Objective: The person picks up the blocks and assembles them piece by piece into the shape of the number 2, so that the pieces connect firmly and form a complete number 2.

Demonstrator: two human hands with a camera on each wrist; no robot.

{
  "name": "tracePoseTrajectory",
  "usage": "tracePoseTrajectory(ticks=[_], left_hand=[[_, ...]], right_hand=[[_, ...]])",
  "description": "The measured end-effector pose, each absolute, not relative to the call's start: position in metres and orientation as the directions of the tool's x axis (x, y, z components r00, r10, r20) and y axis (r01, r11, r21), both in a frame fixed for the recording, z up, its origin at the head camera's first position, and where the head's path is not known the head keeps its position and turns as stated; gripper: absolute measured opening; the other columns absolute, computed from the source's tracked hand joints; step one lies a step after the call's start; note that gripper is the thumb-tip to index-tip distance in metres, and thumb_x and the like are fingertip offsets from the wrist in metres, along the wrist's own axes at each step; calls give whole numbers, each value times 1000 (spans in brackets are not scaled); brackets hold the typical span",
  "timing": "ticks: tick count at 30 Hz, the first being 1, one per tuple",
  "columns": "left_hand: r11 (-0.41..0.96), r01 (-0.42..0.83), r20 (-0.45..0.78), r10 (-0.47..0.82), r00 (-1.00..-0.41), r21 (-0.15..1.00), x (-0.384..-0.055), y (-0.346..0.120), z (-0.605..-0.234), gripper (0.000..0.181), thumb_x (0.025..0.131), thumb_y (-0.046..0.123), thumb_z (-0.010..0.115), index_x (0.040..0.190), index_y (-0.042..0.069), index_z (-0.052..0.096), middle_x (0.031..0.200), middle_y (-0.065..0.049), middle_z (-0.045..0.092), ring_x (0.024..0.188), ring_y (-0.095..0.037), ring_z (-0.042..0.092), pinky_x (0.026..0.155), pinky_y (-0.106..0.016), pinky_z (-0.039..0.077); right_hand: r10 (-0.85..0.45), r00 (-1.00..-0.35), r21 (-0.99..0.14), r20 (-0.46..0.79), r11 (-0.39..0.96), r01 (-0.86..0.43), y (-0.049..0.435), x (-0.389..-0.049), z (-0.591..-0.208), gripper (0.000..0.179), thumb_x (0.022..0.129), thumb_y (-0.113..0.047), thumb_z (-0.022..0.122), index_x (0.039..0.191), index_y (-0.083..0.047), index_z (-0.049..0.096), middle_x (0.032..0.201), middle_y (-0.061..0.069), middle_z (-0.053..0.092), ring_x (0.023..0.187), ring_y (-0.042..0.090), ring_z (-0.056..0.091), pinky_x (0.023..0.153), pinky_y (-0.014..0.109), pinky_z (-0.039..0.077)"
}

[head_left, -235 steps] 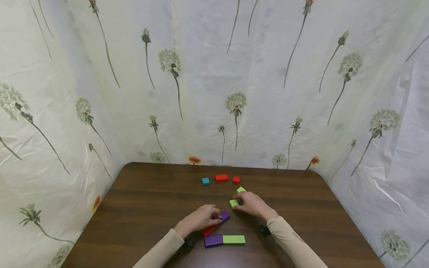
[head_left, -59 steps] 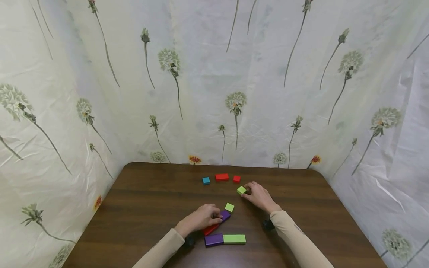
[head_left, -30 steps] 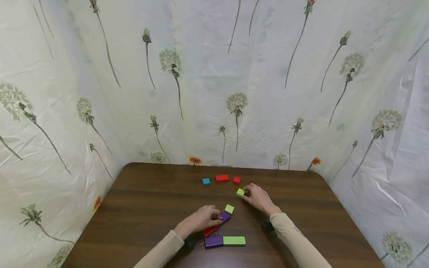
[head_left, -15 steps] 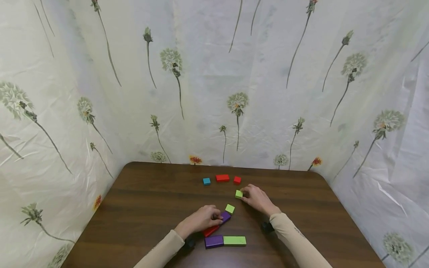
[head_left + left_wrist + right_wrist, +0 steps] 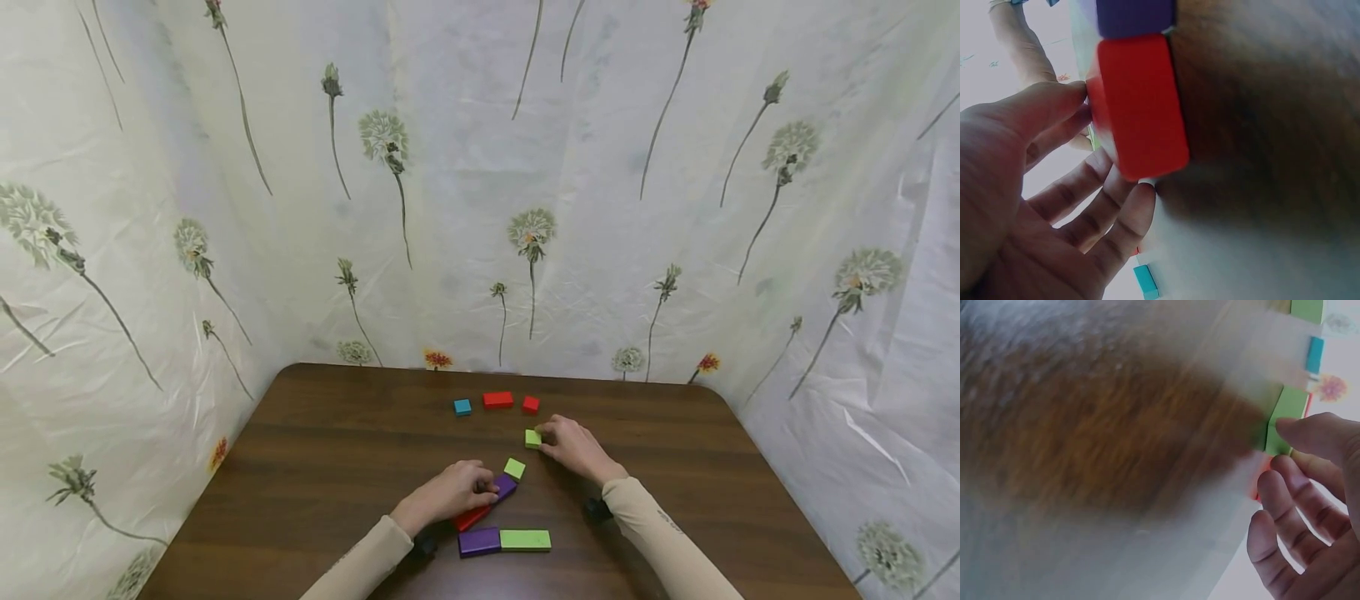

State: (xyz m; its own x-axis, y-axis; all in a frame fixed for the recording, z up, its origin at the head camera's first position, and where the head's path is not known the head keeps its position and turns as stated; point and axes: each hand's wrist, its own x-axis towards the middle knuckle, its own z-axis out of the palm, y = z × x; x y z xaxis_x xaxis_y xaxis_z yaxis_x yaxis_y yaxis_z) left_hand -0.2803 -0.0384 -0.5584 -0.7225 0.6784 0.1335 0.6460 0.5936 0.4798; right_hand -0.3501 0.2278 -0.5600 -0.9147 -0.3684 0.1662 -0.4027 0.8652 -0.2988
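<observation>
My left hand (image 5: 447, 489) bends over a diagonal row on the table, its thumb against a red block (image 5: 1141, 106). Its other fingers lie along the far side. A purple block (image 5: 506, 486) joins the red one end to end; the hand covers part of both in the head view. Beyond the purple block lies a small lime green block (image 5: 514, 468), turned at an angle. My right hand (image 5: 573, 447) pinches a second small lime green block (image 5: 532, 439) between thumb and fingers, at table level, a little apart from the row.
Nearer me, another purple block (image 5: 478, 542) touches a long lime green block (image 5: 525, 541). Toward the back stand a small blue block (image 5: 462, 407), a long red block (image 5: 497, 401) and a small red block (image 5: 531, 405). Flowered curtains (image 5: 450, 250) surround the table's far sides.
The right hand let go of the lime green block beside the purple one and took the second one. That block has since shifted toward me and left, turning slightly. The left hand stayed put.
</observation>
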Motion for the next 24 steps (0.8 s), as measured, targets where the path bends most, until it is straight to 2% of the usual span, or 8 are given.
tracePoseTrajectory(ticks=[5,11,24], left_hand=[[588,649,133,683,-718,482,-281,-38,-559,7,91,26,67,87,21,68,83,12,56,71,0,47,65,-16,41],[575,663,147,692,-706,479,-281,-39,-558,6,92,26,67,88,21,69,84,11,57,71,0,49,64,-15,42],[587,647,126,686,-717,487,-282,-39,-559,5,91,26,68,89,22,70,86,12,58,74,0,51,66,-15,42]], right_hand=[[-406,-898,-299,169,847,-439,224,-348,-559,30,83,-20,75,112,-12,73,99,1,65,91,19,63,78,41,51],[-437,-884,-294,166,834,-467,220,-346,-559,31,84,-19,74,115,-14,72,101,-1,64,87,15,61,74,38,50],[-510,-843,-275,173,796,-539,215,-345,-560,32,86,-15,72,118,-13,70,106,3,66,95,21,64,79,40,52]])
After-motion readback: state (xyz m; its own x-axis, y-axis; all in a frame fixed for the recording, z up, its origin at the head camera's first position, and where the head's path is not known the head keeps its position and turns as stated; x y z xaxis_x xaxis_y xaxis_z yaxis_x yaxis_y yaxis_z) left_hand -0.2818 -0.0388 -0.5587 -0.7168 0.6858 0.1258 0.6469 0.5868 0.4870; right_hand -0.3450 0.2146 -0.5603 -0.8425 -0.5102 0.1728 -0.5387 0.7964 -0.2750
